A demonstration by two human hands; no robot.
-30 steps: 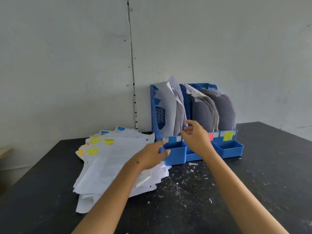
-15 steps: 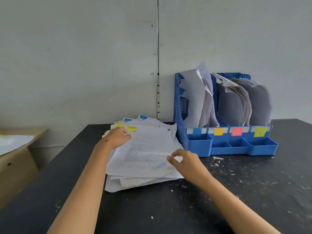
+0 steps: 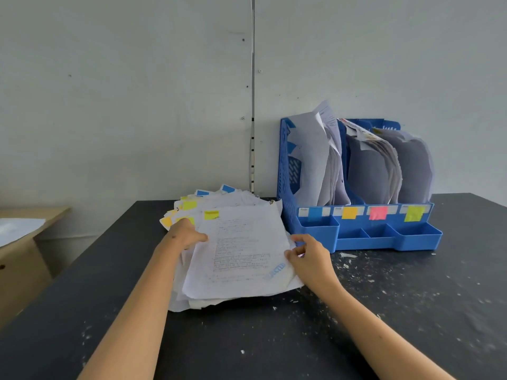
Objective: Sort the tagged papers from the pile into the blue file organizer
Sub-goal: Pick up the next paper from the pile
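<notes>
A pile of white papers [image 3: 219, 294] with yellow, orange and blue tags lies on the black table [image 3: 384, 311]. Its top sheet [image 3: 241, 250] carries a yellow-green tag [image 3: 211, 214] at its far edge. My left hand [image 3: 185, 233] holds the sheet's left edge, thumb on top. My right hand [image 3: 308, 259] pinches its right edge. The blue file organizer [image 3: 365, 234] stands to the right of the pile against the wall. Papers fill its upright slots, and its front bears blue, orange, pink and yellow-green labels.
A light wooden cabinet [image 3: 24, 259] with a white sheet on it stands left of the table. Paper scraps litter the table's right half. The grey wall [image 3: 137, 91] runs right behind the pile and organizer.
Both hands came away from the organizer's front to the pile and took hold of the top sheet's two side edges. The view swung left, so the organizer now sits further right.
</notes>
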